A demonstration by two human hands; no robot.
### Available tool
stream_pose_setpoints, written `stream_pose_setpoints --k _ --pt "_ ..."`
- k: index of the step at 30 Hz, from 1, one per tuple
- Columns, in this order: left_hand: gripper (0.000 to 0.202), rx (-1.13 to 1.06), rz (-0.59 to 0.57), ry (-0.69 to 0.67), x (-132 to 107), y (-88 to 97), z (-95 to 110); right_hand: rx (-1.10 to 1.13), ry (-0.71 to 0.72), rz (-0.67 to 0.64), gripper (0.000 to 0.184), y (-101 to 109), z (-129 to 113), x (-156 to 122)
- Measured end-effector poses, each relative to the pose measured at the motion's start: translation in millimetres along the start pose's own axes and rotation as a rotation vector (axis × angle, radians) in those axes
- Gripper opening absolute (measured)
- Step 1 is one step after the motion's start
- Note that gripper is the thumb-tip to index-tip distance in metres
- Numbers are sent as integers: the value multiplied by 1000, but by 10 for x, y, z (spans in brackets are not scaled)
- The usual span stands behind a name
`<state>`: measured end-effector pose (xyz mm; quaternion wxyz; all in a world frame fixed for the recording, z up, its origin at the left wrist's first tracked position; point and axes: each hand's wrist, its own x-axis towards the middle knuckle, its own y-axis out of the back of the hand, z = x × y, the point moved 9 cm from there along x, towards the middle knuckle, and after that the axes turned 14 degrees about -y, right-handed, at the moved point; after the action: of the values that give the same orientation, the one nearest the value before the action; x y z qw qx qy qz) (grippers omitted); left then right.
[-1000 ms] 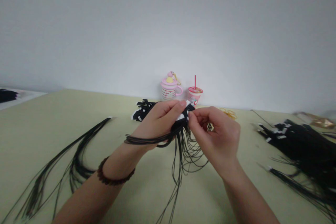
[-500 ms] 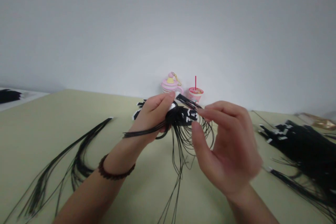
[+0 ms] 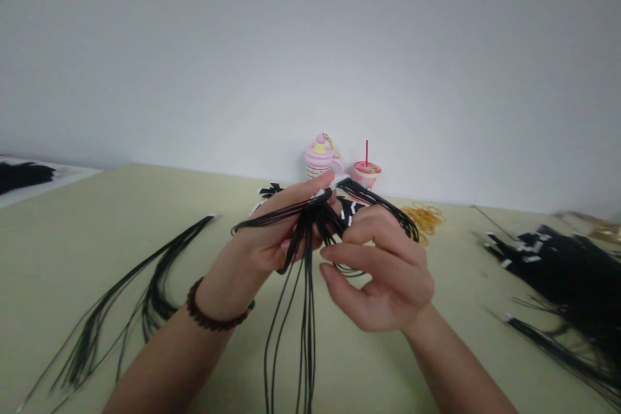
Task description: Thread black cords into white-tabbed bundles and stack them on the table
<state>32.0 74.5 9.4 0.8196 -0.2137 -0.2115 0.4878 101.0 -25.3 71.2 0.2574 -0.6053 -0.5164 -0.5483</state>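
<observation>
Raised above the table, my left hand [image 3: 286, 217] is closed around a bundle of thin black cords [image 3: 308, 217]. A white end piece [image 3: 341, 182] sticks up by its fingertips, with cords arching from it to the right. Some strands bend back over the left hand, and others hang down in front of the table. My right hand [image 3: 388, 265] is at the bundle's right side with its fingers curled on the cords, thumb and a fingertip near each other. Its fingers partly hide the strands there.
Behind the hands are a pink cup-shaped trinket [image 3: 319, 158] and a small red-lidded cup [image 3: 367, 171] with a straw. Yellow rubber bands [image 3: 424, 218] lie in a pile. Loose black cords [image 3: 165, 259] lie left; a large black cord pile [image 3: 567, 272] is right.
My right hand has moved left and down onto the cords, its fingers curling in. The bundle has turned, its strands hanging more together. The rubber bands have come into view.
</observation>
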Motion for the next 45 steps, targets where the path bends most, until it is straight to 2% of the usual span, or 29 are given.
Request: stream_pose_setpoints --k 3,6,10,15,19,22,27,35,39,42,45 --pt "32 134 11 -64 -20 11 50 -62 -49 -54 17 -4 -16 46" --pt "34 267 -4 -217 -42 -40 173 -67 -171 -133 19 -31 40 76" --pt "36 466 6 -370 -79 -117 281 -64 -277 -162 9 -55 118 84" --pt "35 673 74 -506 -125 -144 398 -74 -316 -179 7 -63 193 69" --pt "35 877 32 -644 -156 -195 523 -67 -318 -244 6 -89 195 39" --pt "34 1068 4 -741 -190 -246 593 -97 -319 -233 5 -82 188 31" --pt "33 1271 19 -850 -269 -350 634 -145 -350 -254 10 -100 235 23" --pt "32 1304 -15 -868 -294 -412 587 -114 -408 -301 14 -106 284 22" --pt "32 1278 -12 -855 -274 -370 631 -158 -349 -274 16 -95 228 33" --pt "33 1240 -20 -806 -214 -312 628 -263 -292 -271 15 -102 196 18" --pt "33 1141 -1 -712 -120 -215 574 -337 -333 -292 12 -117 247 -19"
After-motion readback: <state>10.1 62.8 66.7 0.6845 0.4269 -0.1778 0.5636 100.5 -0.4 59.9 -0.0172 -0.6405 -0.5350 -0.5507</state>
